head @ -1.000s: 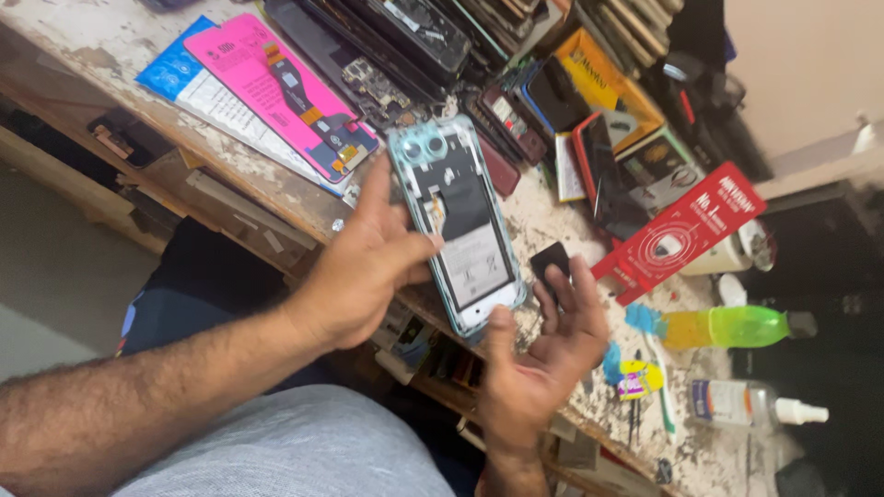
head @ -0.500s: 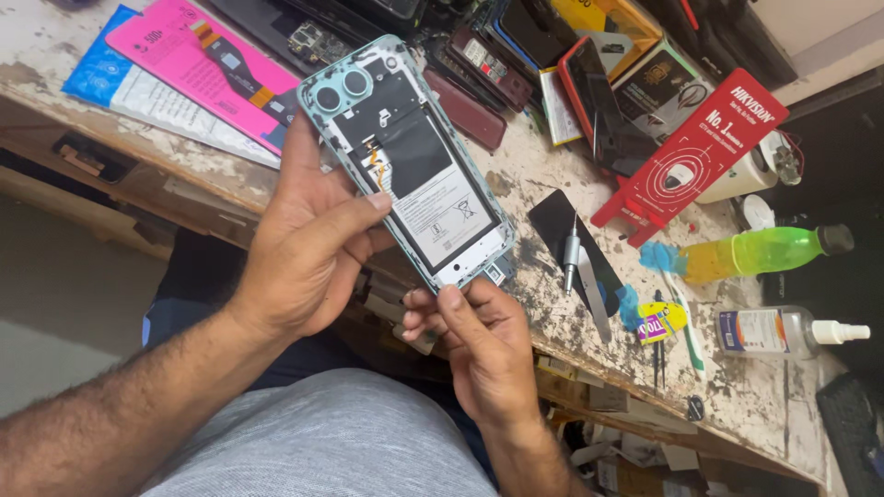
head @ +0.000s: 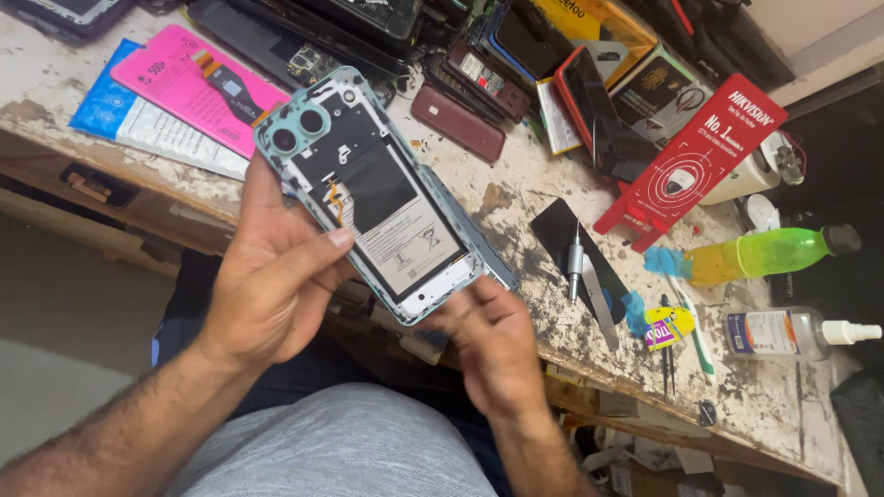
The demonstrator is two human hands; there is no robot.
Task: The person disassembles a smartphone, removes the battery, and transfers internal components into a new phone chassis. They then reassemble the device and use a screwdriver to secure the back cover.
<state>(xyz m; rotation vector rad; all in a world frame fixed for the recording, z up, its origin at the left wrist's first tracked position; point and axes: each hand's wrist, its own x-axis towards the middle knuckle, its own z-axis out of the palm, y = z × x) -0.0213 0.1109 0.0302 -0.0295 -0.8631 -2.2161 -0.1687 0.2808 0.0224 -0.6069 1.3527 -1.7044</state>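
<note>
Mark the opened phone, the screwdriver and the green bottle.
opened phone [head: 382, 207], head view, on its battery.
screwdriver [head: 575, 262], head view, on its metal handle.
green bottle [head: 769, 251], head view, on its green body.

I've got one view only, head-mounted, looking steeply down from above the lap toward the table [head: 516, 198]. It sits close: the hands fill the middle of frame. The table's near edge runs diagonally from upper left to lower right, and its far side is cut off at the top. No second view to overlap.
</note>
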